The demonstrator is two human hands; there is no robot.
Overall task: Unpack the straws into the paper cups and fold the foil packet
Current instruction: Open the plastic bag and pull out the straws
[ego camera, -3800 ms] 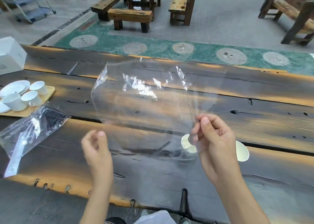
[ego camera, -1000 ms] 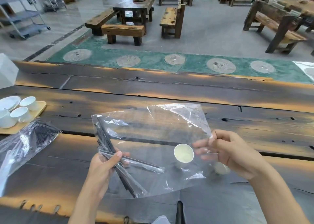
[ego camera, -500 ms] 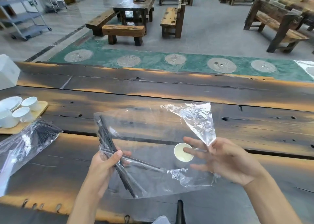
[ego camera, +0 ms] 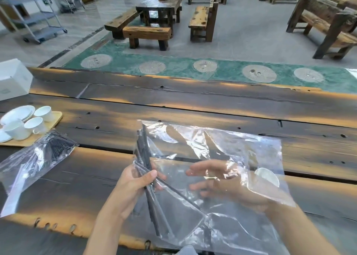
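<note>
A clear plastic packet (ego camera: 222, 150) hangs above the dark wooden table (ego camera: 193, 104), spread wide in front of me. My left hand (ego camera: 135, 185) grips a bundle of black straws (ego camera: 145, 158) through the packet's left edge. My right hand (ego camera: 222, 185) is inside the packet with its fingers stretched toward the straws, touching none that I can see. A white paper cup (ego camera: 267, 176) shows through the plastic on the right.
A second clear bag of black straws (ego camera: 36, 158) lies at the left. Behind it a wooden tray (ego camera: 56, 119) holds white cups (ego camera: 34, 125) and saucers. A white box (ego camera: 13, 80) stands at the far left. Benches stand beyond the table.
The packet has swung right and flattened out wide. My right hand has slid inside it toward the straws. My left hand has raised the straw bundle more upright.
</note>
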